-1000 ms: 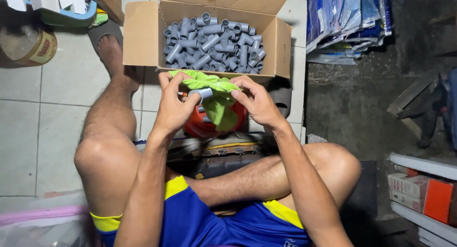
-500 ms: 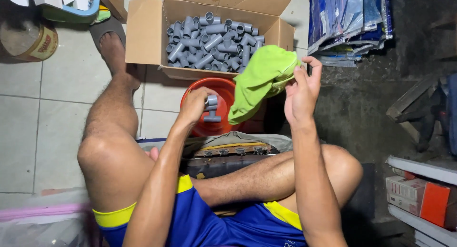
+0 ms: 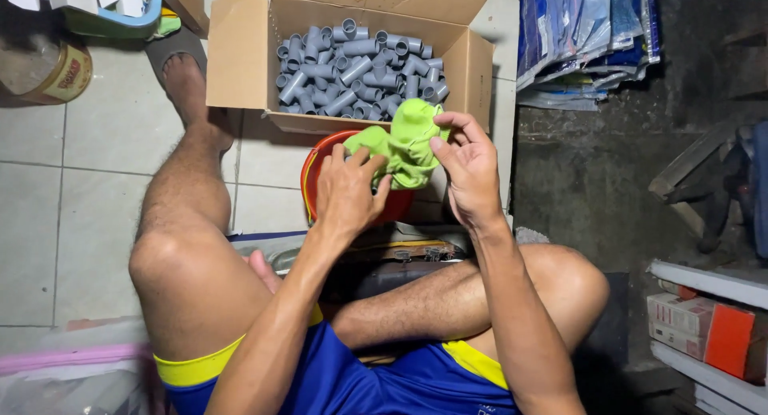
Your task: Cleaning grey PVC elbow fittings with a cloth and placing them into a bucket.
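I am looking down from the head camera at a seated person whose bare legs are folded over a tiled floor (image 3: 96,183). Both hands are now meeting in front of the knees, over a red bucket (image 3: 314,183). The right hand (image 3: 468,171) is pinching a bright green cloth (image 3: 404,147) between thumb and fingertips, closed on its upper fold. The left hand (image 3: 348,192) is pressing its fingers into the lower edge of the same cloth; I cannot tell whether it is holding anything underneath, because the hand and the cloth are covering that spot.

Half a second ago the hands were well apart: the right one was lifting the cloth up and away to the side, while the left was holding a grey pipe fitting over the bucket. That fitting is no longer showing in the left hand, and the cloth has come back down to the middle. I am judging that one fitting has been dealt with and the cloth is being gathered again, though where that piece went is hidden.

Just beyond the bucket, an open cardboard box (image 3: 240,59) is holding a heap of grey pipe fittings (image 3: 360,67). A sandal (image 3: 172,47) is sitting on the far foot.
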